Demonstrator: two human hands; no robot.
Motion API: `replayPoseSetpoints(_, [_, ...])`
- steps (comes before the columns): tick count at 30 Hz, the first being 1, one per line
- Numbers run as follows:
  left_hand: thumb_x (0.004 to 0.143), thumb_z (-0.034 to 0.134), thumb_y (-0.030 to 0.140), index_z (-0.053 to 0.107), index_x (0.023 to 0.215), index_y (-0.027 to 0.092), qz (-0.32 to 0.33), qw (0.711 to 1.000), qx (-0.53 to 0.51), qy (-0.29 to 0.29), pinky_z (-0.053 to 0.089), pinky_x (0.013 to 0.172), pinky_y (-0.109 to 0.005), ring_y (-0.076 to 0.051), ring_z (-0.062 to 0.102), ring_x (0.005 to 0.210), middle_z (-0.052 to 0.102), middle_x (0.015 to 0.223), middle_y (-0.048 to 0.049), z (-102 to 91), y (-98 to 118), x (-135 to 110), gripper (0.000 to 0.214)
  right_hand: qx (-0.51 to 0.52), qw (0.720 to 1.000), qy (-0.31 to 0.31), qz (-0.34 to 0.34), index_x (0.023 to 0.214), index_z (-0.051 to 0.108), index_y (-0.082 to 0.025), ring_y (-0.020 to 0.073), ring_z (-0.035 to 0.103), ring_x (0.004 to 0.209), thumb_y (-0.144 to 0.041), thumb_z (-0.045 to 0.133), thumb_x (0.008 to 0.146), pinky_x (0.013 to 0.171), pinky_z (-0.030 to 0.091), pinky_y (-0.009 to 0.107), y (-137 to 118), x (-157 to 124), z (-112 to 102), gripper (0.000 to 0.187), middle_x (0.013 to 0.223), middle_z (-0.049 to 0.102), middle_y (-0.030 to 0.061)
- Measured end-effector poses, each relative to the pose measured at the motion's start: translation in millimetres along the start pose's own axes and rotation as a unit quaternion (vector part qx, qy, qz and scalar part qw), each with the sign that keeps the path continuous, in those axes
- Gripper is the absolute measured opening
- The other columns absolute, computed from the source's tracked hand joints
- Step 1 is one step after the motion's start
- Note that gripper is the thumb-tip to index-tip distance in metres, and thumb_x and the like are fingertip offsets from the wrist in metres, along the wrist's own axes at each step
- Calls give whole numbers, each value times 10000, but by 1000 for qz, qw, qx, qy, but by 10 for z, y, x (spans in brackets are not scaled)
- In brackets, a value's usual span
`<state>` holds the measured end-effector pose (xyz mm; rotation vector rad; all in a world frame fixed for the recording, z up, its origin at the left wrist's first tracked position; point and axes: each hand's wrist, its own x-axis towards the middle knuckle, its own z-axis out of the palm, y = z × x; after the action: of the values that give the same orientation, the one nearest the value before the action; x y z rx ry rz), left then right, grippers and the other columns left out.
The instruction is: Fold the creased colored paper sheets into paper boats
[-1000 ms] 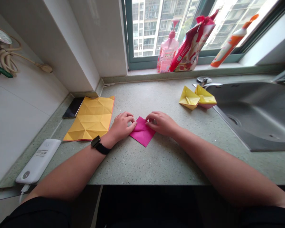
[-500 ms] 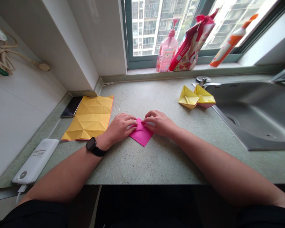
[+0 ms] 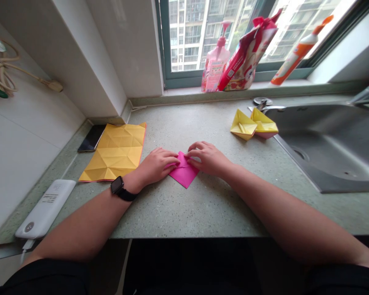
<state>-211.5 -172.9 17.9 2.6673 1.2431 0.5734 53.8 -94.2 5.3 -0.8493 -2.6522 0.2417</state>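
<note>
A folded pink origami paper (image 3: 185,175) lies on the counter as a small diamond, one corner pointing toward me. My left hand (image 3: 160,164), with a black watch on the wrist, grips its left side, fingertips and thumb closed on the paper. On the opposite side, my right hand (image 3: 208,159) has its fingers pressed on the upper right edge. The fingers partly cover both side corners. To the left lies a creased yellow paper sheet (image 3: 119,149). Two folded yellow paper shapes (image 3: 243,125) stand together at the right, near the sink.
A dark phone (image 3: 91,138) lies partly beside the yellow sheet, and a white power bank (image 3: 46,209) with a cable is nearer me. The steel sink (image 3: 335,151) is at the right. A pink pump bottle (image 3: 215,67), a red bag (image 3: 249,57) and an orange-white bottle (image 3: 298,55) line the windowsill.
My left fingers have shifted slightly inward over the pink paper. Otherwise the hands and paper keep almost the same position; the view has tilted a little.
</note>
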Motion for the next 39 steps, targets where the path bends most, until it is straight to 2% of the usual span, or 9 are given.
replayPoseSetpoints(5, [1099,637,242,818,1193,289,-4,1000,0,-2,472,1190,-531,-264,708,1270,772,1403,-62,-15,2,-52,209,12,1000,2,-8,1153,854,-304,286,675,1115,-293,723,1034,1050,547,468,8,10,8,177,1218,781,86])
replayPoseSetpoints(10, [1113,607,245,843,1147,295,24,1000,-15,4,530,1089,-456,-247,712,1172,806,1293,-65,9,-6,-24,244,30,998,-8,-52,1184,848,-328,278,679,1229,-249,675,1071,1090,538,466,9,30,41,221,1309,802,49])
replayPoseSetpoints(13, [1106,596,208,838,1195,312,27,999,-12,-12,521,1088,-456,-241,712,1139,809,1269,-55,15,5,-34,278,35,997,-19,-66,1216,847,-325,261,700,1225,-219,644,1087,1084,537,451,2,37,69,263,1314,816,43])
replayPoseSetpoints(20, [1103,647,317,841,1216,294,-4,998,25,-64,444,1194,-517,-265,678,1219,789,1318,-64,-77,133,-53,225,31,998,-32,-50,1238,847,-331,251,721,1235,-205,639,1085,1083,528,440,-21,31,61,287,1344,817,31])
replayPoseSetpoints(25, [1101,639,359,875,1110,288,-70,990,72,-97,341,1263,-617,-300,669,1257,795,1333,-61,-253,227,-71,246,26,998,-40,-33,1248,845,-336,258,721,1248,-175,643,1066,1075,531,445,-55,38,28,316,1348,817,24])
replayPoseSetpoints(30, [1059,673,381,897,1038,320,-112,980,100,-130,401,1200,-594,-335,654,1289,776,1397,-53,-426,212,-159,233,32,998,-40,-30,1245,848,-334,264,723,1243,-176,651,1061,1070,535,451,-62,44,24,313,1347,816,31])
replayPoseSetpoints(35, [1027,705,392,904,1003,348,-111,978,97,-150,477,1108,-548,-332,689,1235,788,1375,-39,-528,115,-227,205,35,998,-38,-36,1248,846,-336,259,722,1230,-167,639,1057,1086,531,455,-44,44,39,329,1336,819,28])
replayPoseSetpoints(37, [1036,691,374,900,1003,324,-91,982,86,-139,503,1085,-530,-317,712,1194,805,1333,-43,-536,68,-219,218,36,998,-38,-38,1250,846,-332,259,718,1231,-176,630,1062,1093,530,459,-36,45,42,327,1334,819,32])
replayPoseSetpoints(39, [1062,653,348,890,1008,277,-73,990,76,-93,528,1067,-514,-299,731,1139,827,1251,-60,-505,31,-188,253,39,998,-38,-40,1255,845,-330,262,715,1231,-183,626,1063,1093,530,464,-30,48,41,326,1330,820,34])
